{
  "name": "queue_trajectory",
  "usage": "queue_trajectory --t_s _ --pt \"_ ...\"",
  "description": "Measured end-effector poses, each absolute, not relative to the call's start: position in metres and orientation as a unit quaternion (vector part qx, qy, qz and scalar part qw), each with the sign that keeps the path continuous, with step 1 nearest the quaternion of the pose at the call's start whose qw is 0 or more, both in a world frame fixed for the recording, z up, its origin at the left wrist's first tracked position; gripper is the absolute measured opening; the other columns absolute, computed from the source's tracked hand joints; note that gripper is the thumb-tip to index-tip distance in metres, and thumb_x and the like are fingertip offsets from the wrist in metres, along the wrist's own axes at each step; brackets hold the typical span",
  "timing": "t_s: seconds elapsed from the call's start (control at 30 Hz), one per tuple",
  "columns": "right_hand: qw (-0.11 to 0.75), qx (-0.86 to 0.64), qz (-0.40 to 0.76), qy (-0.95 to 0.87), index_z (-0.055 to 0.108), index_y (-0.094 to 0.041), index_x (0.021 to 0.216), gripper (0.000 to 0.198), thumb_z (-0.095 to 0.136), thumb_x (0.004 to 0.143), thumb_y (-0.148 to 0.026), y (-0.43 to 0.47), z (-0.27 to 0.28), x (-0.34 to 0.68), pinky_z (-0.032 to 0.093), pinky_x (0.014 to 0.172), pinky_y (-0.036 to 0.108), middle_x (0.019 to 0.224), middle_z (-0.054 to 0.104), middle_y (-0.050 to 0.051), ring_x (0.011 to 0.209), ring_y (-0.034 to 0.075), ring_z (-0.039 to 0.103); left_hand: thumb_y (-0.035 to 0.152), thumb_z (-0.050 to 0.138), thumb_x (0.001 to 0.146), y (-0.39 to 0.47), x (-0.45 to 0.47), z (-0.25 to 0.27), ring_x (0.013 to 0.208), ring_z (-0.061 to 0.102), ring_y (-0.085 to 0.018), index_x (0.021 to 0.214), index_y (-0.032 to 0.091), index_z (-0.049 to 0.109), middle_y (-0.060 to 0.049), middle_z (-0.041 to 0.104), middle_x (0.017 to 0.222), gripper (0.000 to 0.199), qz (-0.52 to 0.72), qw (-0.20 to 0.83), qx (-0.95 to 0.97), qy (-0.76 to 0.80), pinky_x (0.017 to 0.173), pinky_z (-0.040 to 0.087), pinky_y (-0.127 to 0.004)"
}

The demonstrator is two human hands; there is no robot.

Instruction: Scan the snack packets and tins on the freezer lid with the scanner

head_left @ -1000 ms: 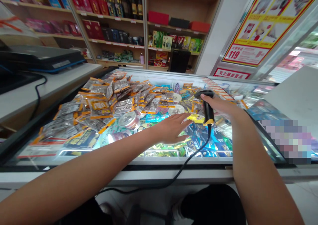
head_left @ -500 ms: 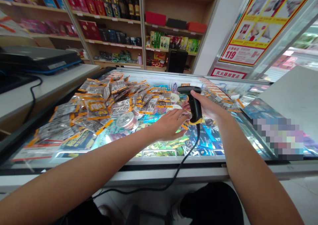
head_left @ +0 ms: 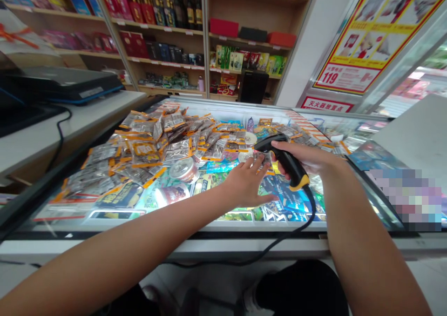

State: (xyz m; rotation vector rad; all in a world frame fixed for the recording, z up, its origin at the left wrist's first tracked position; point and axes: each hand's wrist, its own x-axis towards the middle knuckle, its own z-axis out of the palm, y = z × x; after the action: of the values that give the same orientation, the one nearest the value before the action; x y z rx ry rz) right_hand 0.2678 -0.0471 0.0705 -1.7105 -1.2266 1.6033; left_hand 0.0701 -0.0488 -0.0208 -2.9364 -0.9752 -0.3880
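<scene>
My right hand (head_left: 303, 154) is wrapped round the grip of a black and yellow barcode scanner (head_left: 292, 168). The scanner's head tilts down to the left, and a black cable (head_left: 312, 204) runs from its base. Just left of it, my left hand (head_left: 248, 182) is open, palm down, with fingers and thumb spread. Its fingertips lie at a small clear packet (head_left: 266, 159) below the scanner's head; whether they press on it I cannot tell. Many snack packets with orange edges (head_left: 143, 151) are heaped on the glass top to the left.
A glass-topped freezer (head_left: 209, 230) spans the front, with bright packages showing through the glass. Round tubs (head_left: 183, 169) stand among the packets. At the left is a counter with a black flat device (head_left: 70, 83). Shelves of bottles and boxes (head_left: 218, 27) line the back.
The scanner has tipped from upright to slanting, its head now lower and its base swung right. My left hand's fingers have spread wider. The view has shifted slightly.
</scene>
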Motion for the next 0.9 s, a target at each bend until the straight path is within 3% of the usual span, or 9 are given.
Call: queue_trajectory --t_s 0.13,0.27,0.4,0.5,0.6,0.73,0.9 --pt "0.230 -0.630 0.585 -0.455 0.068 -0.018 0.072 0.051 0.062 0.086 -0.067 -0.047 0.070 0.273 0.058 0.049 0.033 0.059 0.066 0.010 0.050 0.020 0.062 0.085 0.033 0.087 -0.052 0.075 -0.023 0.149 0.024 -0.041 0.157 0.008 0.028 -0.021 0.023 0.164 0.104 -0.134 0.025 -0.937 -0.320 0.117 0.029 -0.050" --pt "0.226 -0.636 0.578 -0.459 0.068 -0.019 0.072 0.052 0.066 0.081 -0.071 -0.047 0.069 0.274 0.058 0.048 0.034 0.059 0.065 0.010 0.052 0.022 0.063 0.085 0.033 0.086 -0.053 0.077 -0.024 0.149 0.026 -0.040 0.158 0.010 0.027 -0.020 0.024 0.164 0.104 -0.126 0.032 -0.937 -0.325 0.116 0.031 -0.050" --pt "0.334 -0.624 0.535 -0.462 0.068 -0.021 0.086 0.039 0.062 0.089 -0.059 -0.037 0.065 0.278 0.055 0.047 0.031 0.065 0.068 0.008 0.054 0.020 0.063 0.084 0.033 0.088 -0.051 0.077 -0.019 0.146 0.031 -0.039 0.156 0.008 0.032 -0.021 0.028 0.163 0.102 -0.114 0.055 -0.925 -0.358 0.116 0.030 -0.050" --pt "0.451 -0.656 0.412 -0.443 0.066 -0.021 0.088 0.033 0.059 0.091 -0.054 -0.017 0.055 0.293 0.052 0.047 0.029 0.076 0.071 0.008 0.060 0.020 0.065 0.084 0.030 0.088 -0.044 0.076 -0.014 0.146 0.032 -0.039 0.155 0.005 0.033 -0.024 0.030 0.161 0.104 -0.089 0.069 -0.908 -0.403 0.115 0.031 -0.050" --pt "0.498 -0.695 0.271 -0.443 0.067 -0.022 0.085 0.032 0.060 0.088 -0.053 0.002 0.043 0.311 0.054 0.057 0.031 0.089 0.074 0.010 0.073 0.023 0.069 0.083 0.028 0.089 -0.033 0.071 -0.011 0.145 0.033 -0.038 0.155 0.005 0.033 -0.024 0.033 0.160 0.103 -0.075 0.080 -0.889 -0.445 0.113 0.033 -0.050" --pt "0.428 -0.715 0.170 -0.526 0.070 -0.021 0.085 0.044 0.052 0.089 -0.061 0.011 0.029 0.320 0.053 0.073 0.036 0.090 0.075 0.011 0.085 0.029 0.070 0.081 0.028 0.091 -0.023 0.066 -0.012 0.144 0.034 -0.038 0.154 0.004 0.035 -0.024 0.033 0.159 0.100 -0.079 0.088 -0.874 -0.471 0.110 0.035 -0.049" --pt "0.305 -0.724 0.165 -0.596 0.070 -0.023 0.084 0.052 0.046 0.090 -0.069 0.010 0.023 0.313 0.051 0.084 0.043 0.089 0.075 0.010 0.090 0.034 0.070 0.070 0.035 0.095 -0.024 0.062 -0.015 0.138 0.040 -0.039 0.148 0.005 0.042 -0.022 0.037 0.157 0.084 -0.130 0.139 -0.883 -0.429 0.106 0.038 -0.049"
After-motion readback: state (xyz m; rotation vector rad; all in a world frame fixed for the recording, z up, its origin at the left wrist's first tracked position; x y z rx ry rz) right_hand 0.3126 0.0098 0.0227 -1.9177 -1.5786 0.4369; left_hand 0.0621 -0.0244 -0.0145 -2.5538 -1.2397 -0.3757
